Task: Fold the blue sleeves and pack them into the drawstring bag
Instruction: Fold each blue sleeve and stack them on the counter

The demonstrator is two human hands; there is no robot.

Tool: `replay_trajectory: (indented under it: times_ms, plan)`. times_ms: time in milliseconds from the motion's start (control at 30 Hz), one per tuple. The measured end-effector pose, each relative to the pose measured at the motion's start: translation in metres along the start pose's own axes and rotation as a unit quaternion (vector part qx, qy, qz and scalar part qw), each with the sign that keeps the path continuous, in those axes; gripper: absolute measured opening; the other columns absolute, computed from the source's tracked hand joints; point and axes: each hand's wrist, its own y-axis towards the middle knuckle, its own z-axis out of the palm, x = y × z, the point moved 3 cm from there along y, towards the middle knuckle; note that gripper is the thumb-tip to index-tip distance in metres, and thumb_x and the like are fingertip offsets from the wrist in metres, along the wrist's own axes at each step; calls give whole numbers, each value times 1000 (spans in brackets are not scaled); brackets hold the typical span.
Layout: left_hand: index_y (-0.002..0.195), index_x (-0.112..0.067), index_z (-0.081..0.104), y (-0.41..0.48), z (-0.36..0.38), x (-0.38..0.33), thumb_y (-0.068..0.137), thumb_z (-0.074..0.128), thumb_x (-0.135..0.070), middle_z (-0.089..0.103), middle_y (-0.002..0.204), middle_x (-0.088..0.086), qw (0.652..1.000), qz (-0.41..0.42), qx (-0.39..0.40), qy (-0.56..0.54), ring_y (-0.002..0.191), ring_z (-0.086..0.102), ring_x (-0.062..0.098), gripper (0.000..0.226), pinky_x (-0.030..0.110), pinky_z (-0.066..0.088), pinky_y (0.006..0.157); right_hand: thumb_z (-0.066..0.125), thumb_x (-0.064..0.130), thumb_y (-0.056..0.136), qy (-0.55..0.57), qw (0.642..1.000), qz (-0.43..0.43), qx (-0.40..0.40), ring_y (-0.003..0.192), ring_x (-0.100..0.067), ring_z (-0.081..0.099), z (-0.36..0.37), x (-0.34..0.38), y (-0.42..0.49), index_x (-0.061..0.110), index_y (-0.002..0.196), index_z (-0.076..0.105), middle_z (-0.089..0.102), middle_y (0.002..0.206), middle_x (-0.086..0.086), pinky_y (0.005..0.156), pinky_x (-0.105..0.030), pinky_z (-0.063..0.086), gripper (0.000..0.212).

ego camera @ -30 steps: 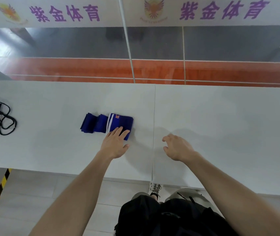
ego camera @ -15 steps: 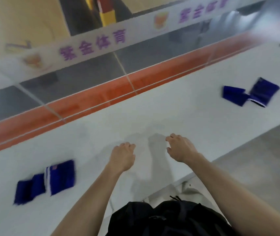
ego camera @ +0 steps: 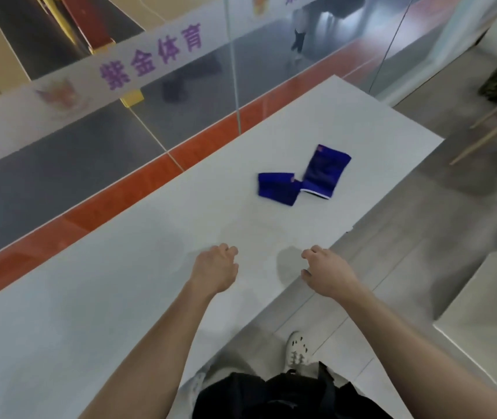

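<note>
The left hand [ego camera: 215, 269] hovers over the white bench [ego camera: 120, 297], fingers loosely curled, holding nothing; the right hand [ego camera: 329, 272] hangs beside it at the bench's edge, likewise relaxed and empty; the blue sleeves [ego camera: 326, 172] lie flat farther along the bench, corners touching, well apart from both hands

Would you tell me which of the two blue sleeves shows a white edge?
The larger sleeve, lying farther away; the smaller sleeve beside it shows no white.
</note>
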Motion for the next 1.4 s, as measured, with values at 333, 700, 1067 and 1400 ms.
replay_trajectory:
  times_ms: [333,700,1067,1400]
  plan:
    - [145,-18,63,126,-54,-52,108,57,-36,66,142,5,993,-67,-36,-91,128,64,29,41,44,56,105,58,31,105,39,999,3,-13,114,-29,67,-45,-84,79,14,135,65,66,129,-5,92,-44,60,35]
    - [151,-24,48,273,-62,-46,72,97,-24,66,134,6,965,-155,-37,-207,121,65,30,92,47,58,97,56,29,104,21,1000,-2,23,115,-29,67,-90,-149,172,15,132,65,65,128,-4,92,-42,58,32]
    - [95,-29,63,188,-92,-27,90,85,-37,77,84,1,809,-232,-133,-523,82,74,31,25,43,57,78,64,28,103,179,970,-153,66,102,-23,69,-137,-86,257,22,131,67,72,105,6,90,-39,57,29]
    - [101,-31,67,144,-159,-85,110,69,-32,83,94,-7,716,-335,-273,-549,84,81,20,9,46,64,68,49,11,111,376,892,-175,178,73,-20,82,-178,-68,275,17,120,70,82,98,-1,83,-55,67,24]
